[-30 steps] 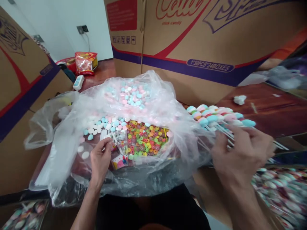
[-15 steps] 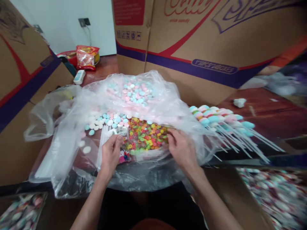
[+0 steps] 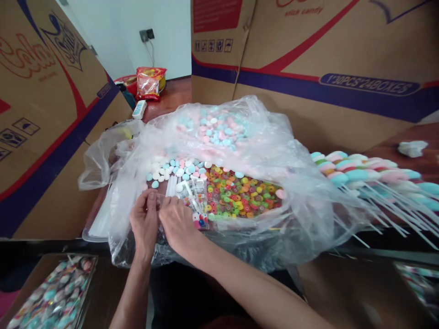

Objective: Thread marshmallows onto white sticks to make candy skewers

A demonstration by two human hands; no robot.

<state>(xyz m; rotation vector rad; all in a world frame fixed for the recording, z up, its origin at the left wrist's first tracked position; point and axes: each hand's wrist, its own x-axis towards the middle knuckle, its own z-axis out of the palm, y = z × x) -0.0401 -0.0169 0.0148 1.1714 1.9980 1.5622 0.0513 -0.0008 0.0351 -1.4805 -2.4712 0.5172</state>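
**Hands bunched up right by the candy stash**

Both hands are sitting really close together, fingers curled in: the left hand (image 3: pixel 146 224) is pointing up with fingertips bunched, the right hand (image 3: pixel 180 224) is showing its knuckles. Can't tell what they're gripping, if anything. The white sticks (image 3: pixel 173 185) are lying just past the right hand, beside some printed packets (image 3: pixel 200 221). The big carton (image 3: pixel 284 45) is reading "stick candy" and "1*30PCS*24BOXES". Reddish-brown table (image 3: pixel 178 91), white wall (image 3: pixel 171 27) showing behind.

Umbrella sign (image 3: pixel 25 126) on left carton (image 3: pixel 58 123); another, “stick candy” (image 3: pixel 304 12), “1*30PCS*24BOXES” (image 3: pixel 369 84) on back carton (image 3: pixel 284 107)
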